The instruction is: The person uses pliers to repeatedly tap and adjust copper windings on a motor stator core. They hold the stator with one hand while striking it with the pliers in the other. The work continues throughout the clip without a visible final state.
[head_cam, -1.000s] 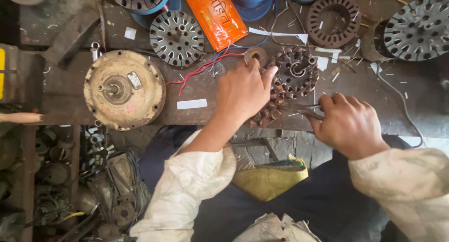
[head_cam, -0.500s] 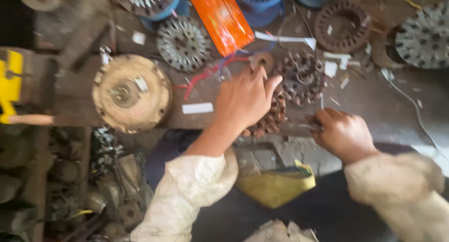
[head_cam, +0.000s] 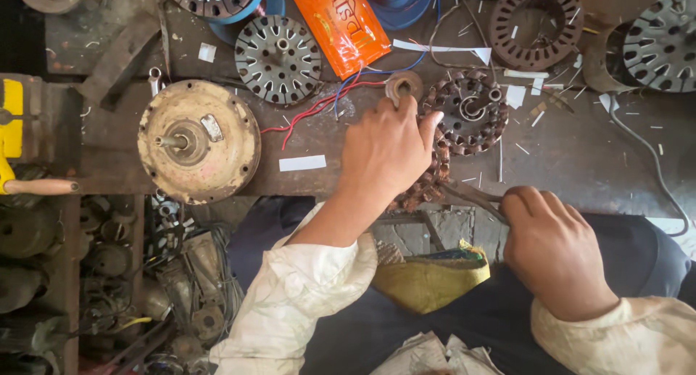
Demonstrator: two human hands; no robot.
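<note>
Bench: a dark, worn workbench [head_cam: 580, 157] was littered with paper scraps, wires, slotted stator discs and a round motor housing [head_cam: 198, 141].
Left hand: the left hand [head_cam: 384, 154] pressed on a wound stator [head_cam: 464, 117] at the bench's near edge, fingers bent over it.
Right hand: the right hand [head_cam: 554, 248] was clenched around a thin metal tool [head_cam: 471, 196].
Hidden: the tool's tip was lost beneath the coils.
Change: the view had steadied; both hands stayed put.
</note>
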